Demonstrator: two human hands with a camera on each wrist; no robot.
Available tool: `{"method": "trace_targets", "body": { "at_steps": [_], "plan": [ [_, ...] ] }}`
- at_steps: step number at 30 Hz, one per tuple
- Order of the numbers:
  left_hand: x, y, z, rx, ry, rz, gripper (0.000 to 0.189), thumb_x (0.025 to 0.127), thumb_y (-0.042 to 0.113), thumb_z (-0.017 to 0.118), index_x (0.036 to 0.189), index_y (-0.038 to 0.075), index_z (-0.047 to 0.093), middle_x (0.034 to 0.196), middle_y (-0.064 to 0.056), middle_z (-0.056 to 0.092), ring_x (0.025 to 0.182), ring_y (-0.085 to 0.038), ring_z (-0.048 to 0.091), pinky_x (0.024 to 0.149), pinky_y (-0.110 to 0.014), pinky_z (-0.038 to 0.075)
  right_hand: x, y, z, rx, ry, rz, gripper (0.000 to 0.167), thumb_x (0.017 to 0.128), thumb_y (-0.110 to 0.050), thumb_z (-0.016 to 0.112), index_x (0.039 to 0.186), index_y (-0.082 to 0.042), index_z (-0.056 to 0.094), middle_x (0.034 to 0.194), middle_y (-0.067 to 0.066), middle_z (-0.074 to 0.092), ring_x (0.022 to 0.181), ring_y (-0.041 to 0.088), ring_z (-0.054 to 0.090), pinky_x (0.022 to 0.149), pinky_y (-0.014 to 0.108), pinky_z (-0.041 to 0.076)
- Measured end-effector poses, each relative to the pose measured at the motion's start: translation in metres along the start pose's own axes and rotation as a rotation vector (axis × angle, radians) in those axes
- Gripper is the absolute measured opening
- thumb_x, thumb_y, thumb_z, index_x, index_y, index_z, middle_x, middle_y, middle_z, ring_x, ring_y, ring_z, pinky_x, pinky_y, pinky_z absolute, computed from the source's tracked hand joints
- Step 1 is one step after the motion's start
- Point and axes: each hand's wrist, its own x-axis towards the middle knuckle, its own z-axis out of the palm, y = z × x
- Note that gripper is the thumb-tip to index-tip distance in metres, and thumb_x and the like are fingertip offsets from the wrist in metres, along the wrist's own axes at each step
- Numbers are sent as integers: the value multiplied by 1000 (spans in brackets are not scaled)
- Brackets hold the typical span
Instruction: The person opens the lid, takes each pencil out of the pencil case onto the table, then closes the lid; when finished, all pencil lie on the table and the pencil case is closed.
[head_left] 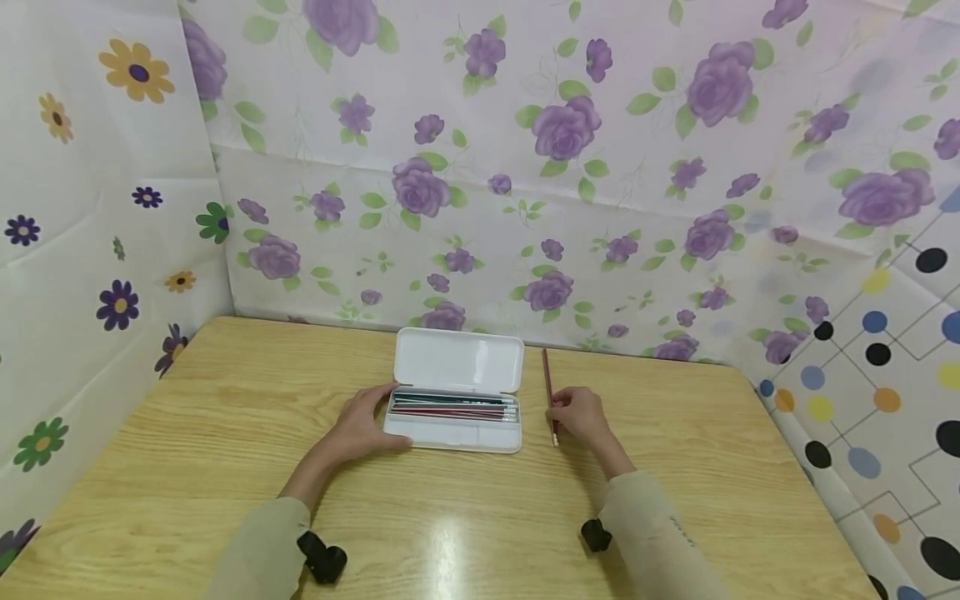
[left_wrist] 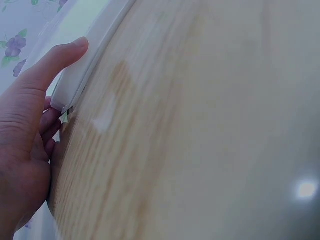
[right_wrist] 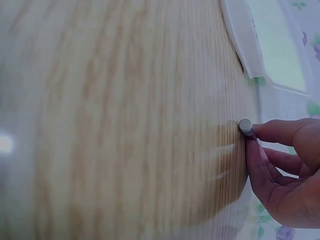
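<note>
A white pencil case (head_left: 457, 435) lies with its lid (head_left: 459, 360) raised toward the wall. Dark green and red pencils (head_left: 450, 410) lie side by side in its rear compartment, white eraser ends to the right. My left hand (head_left: 360, 429) grips the case's left end, thumb along the front rim and fingers behind; the left wrist view shows the thumb on the case edge (left_wrist: 82, 75). To the right of the case, my right hand (head_left: 581, 414) pinches a dark red pencil (head_left: 547, 371) near its eraser end. In the right wrist view the pencil's eraser end (right_wrist: 245, 125) sticks out between thumb and finger.
The wooden table (head_left: 465, 517) ends at a flowered cloth wall (head_left: 480, 233) close behind the lid. Patterned cloth sheets also stand at the left and right sides. A black device is strapped at each sleeve.
</note>
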Motion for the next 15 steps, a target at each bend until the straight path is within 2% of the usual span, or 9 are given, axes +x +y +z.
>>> {"method": "trace_targets", "body": {
  "at_steps": [10,15],
  "plan": [
    [1,0,-1,13,2,5,99,67,41,86,147,6,39,145,-26,36,131,-46,30,102,-63,28,0,-1,1,-64,13,-23,25,78,-1,75,100,9,67,79,7,63,72,17,58,64,27,50],
    [1,0,0,4,-1,-1,100,66,42,87,147,7,40,146,-26,35,132,-46,30,103,-63,27,0,-1,0,-59,4,-12,27,79,-2,75,103,9,67,79,8,63,70,17,58,62,26,49]
  ]
}}
